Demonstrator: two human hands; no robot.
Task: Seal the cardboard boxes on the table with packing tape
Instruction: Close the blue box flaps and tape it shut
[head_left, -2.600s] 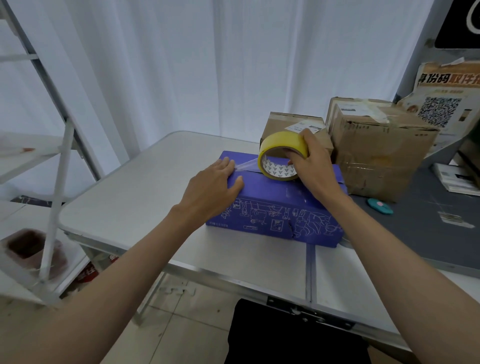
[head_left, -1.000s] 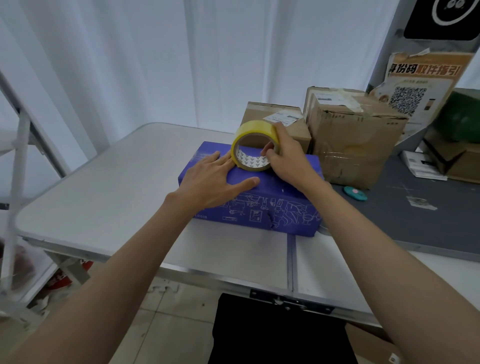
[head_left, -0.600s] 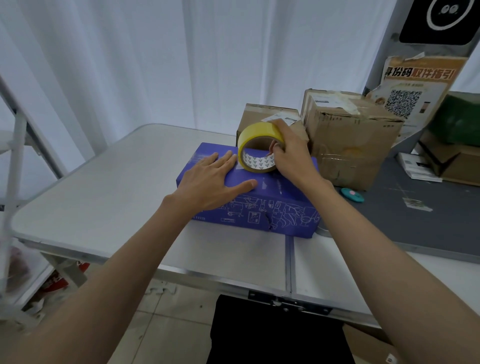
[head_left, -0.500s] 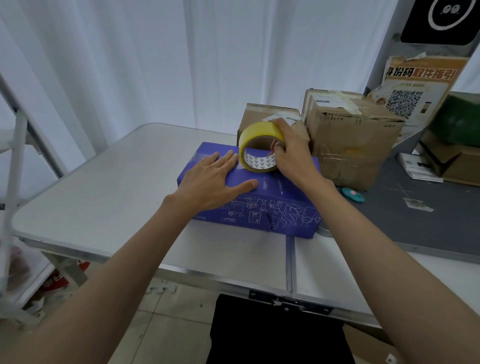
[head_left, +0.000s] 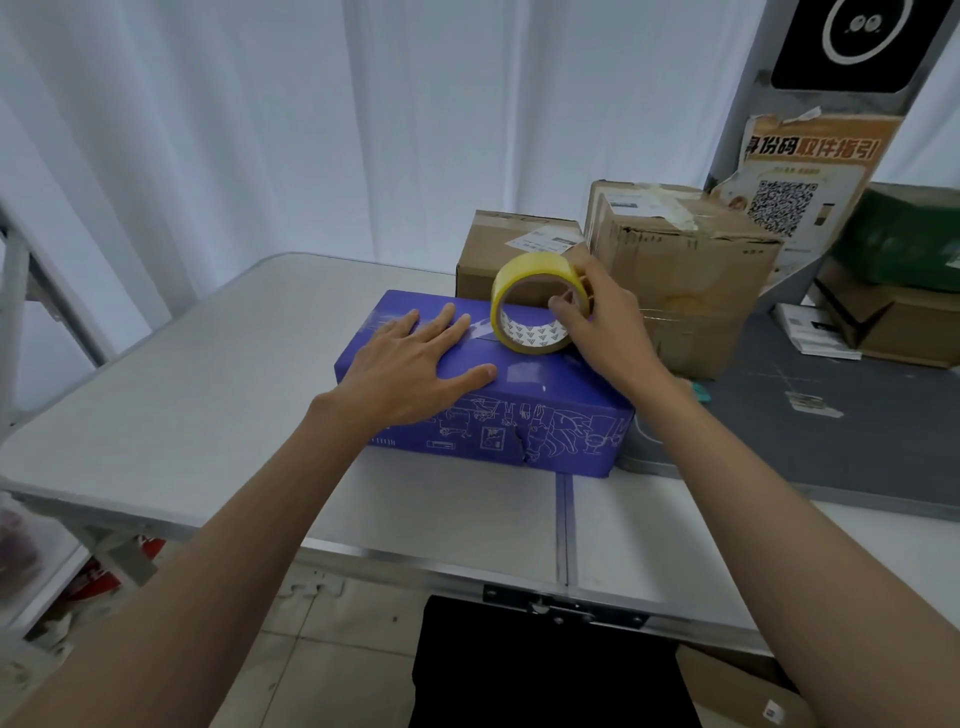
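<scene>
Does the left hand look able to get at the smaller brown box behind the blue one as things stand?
Probably yes. The left hand lies flat on the blue box, holding nothing, and the smaller brown box stands just beyond; only the tape roll partly fronts it.

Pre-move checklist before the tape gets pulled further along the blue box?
1. Left hand flat on the blue box, pinning it: ok.
2. Right hand grips the tape roll: ok.
3. Roll stands on edge on the box top: ok.
4. Tape stuck along the top under the left fingers: ok.
5. Tape centred on the flap seam: cannot tell.
6. Path ahead: brown boxes stand close behind the roll: not ok.
</scene>
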